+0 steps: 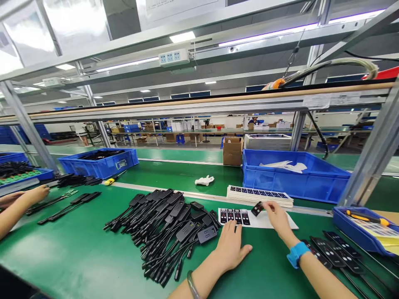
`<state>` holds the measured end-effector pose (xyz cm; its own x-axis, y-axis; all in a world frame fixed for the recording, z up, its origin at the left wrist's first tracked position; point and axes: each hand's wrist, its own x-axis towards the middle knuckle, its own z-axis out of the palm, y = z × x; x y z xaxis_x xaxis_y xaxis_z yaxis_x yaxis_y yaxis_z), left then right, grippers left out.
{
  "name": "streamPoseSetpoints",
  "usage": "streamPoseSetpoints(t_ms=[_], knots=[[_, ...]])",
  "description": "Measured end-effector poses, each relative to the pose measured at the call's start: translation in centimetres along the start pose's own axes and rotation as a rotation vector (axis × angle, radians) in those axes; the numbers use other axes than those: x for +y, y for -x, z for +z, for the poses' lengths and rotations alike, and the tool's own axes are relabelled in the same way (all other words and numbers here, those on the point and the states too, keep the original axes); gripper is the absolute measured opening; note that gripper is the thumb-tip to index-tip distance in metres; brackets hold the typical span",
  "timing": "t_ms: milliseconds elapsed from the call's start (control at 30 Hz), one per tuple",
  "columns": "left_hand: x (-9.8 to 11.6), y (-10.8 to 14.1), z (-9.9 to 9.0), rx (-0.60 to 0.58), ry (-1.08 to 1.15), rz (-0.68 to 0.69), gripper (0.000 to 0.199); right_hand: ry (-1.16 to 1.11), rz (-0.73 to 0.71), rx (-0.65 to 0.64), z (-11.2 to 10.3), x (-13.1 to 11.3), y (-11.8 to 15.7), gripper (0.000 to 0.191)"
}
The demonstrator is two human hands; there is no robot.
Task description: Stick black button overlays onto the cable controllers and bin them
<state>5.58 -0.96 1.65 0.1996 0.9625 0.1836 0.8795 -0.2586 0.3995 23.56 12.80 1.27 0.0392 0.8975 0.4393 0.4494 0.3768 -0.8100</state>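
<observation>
My right hand (274, 215), with a blue band at its wrist, pinches a small black label (257, 209) above a white backing sheet (264, 220). Several black labels (237, 216) still lie in a row on the sheet's left part. My left hand (231, 246) rests with fingers spread, its fingertips at the sheet's lower edge. It holds nothing. Left of it is a large heap of black cabled devices (174, 211). Behind the sheet sits a stack of label sheets (260, 196).
Black devices with labels (330, 251) lie at the right, beside a blue tray (358, 232). Blue bins (296, 182) (99, 164) and a white glove (204, 180) stand farther back. Another person's hands (34, 195) are at the far left.
</observation>
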Motion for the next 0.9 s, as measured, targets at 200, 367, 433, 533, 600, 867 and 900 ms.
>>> streamPoseSetpoints(t_ms=[200,367,433,533,600,867,900], knots=[[-2.3,-2.7,-4.6,0.135,-0.177,-0.284,0.039,-0.123,0.015,0.001,-3.5,-2.4,3.8,0.037],[-6.2,-6.1,-8.8,0.122,-0.260,-0.684,0.031,-0.170,-0.068,-0.131,-3.6,-3.7,8.8,0.030],[-6.9,-6.8,-9.5,0.082,-0.229,-0.735,0.029,-0.153,-0.097,-0.204,-3.4,-3.9,9.8,0.027],[-6.7,-6.8,-10.0,0.076,-0.134,-0.710,0.029,-0.180,-0.089,-0.240,-3.4,-4.1,10.2,0.026],[-5.7,-6.3,-10.0,0.105,-0.032,-0.652,0.031,-0.258,-0.061,-0.207,-3.6,-4.2,10.1,0.027],[2.0,-0.7,-4.0,-0.052,0.777,-0.341,0.026,-0.549,0.097,-0.103,-5.1,-4.9,9.7,0.029],[2.7,0.1,-2.9,-0.070,0.865,-0.333,0.030,-0.587,0.121,-0.099,-5.2,-5.0,9.7,0.028]])
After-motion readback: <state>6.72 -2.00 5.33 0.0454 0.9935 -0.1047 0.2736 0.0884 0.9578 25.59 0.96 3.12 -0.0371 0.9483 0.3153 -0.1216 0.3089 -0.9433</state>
